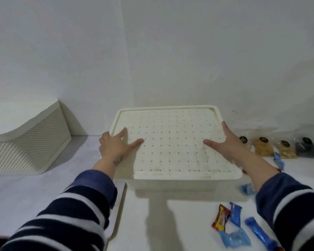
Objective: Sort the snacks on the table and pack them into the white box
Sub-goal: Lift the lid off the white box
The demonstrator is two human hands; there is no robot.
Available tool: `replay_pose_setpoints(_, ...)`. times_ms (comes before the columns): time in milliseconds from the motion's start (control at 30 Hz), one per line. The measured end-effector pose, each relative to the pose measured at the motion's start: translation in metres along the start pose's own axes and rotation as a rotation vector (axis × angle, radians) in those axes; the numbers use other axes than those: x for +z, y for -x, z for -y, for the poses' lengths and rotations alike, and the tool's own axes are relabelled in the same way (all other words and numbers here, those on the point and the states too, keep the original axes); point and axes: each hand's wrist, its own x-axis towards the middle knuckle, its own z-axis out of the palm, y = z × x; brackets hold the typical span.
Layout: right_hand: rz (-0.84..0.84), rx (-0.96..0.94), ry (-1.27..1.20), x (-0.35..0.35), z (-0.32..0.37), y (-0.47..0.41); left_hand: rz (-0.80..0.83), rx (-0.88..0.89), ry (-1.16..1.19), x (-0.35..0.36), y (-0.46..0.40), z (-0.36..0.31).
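Observation:
The white box (pixel 170 182) stands in the middle of the table with its perforated cream lid (pixel 172 142) on top. My left hand (pixel 114 145) grips the lid's left edge, thumb and forefinger on top, the other fingers curled over the rim. My right hand (pixel 225 140) lies on the lid near its right edge, fingers spread. Snacks lie to the right: a red wrapped bar (pixel 221 220), blue wrapped bars (pixel 235 214) (pixel 261 233) (pixel 234 239) near the front, and another blue wrapper (pixel 246 188) beside the box.
Several clear bags of nuts and dark snacks (pixel 286 147) line the wall at the right, with a blue packet (pixel 279 160) before them. A cream perforated basket (pixel 29 142) stands at the left. The table's left edge (pixel 119 211) runs under my left sleeve.

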Motion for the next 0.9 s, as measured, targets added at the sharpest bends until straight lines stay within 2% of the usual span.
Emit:
replay_pose_setpoints(267,0.041,-0.007,-0.031,0.079,-0.030,0.136,-0.001,0.001,-0.019,-0.012,0.110,0.121)
replay_pose_setpoints(500,0.090,0.025,0.014,0.134,-0.059,0.203,0.019,-0.019,-0.013,0.002,0.168,0.196)
replay_pose_setpoints(667,0.165,0.096,0.055,0.158,-0.084,0.215,0.087,-0.058,-0.048,0.028,0.183,0.225)
replay_pose_setpoints(900,0.330,0.265,0.287,0.180,-0.095,0.182,0.240,-0.120,-0.186,0.058,0.161,0.227)
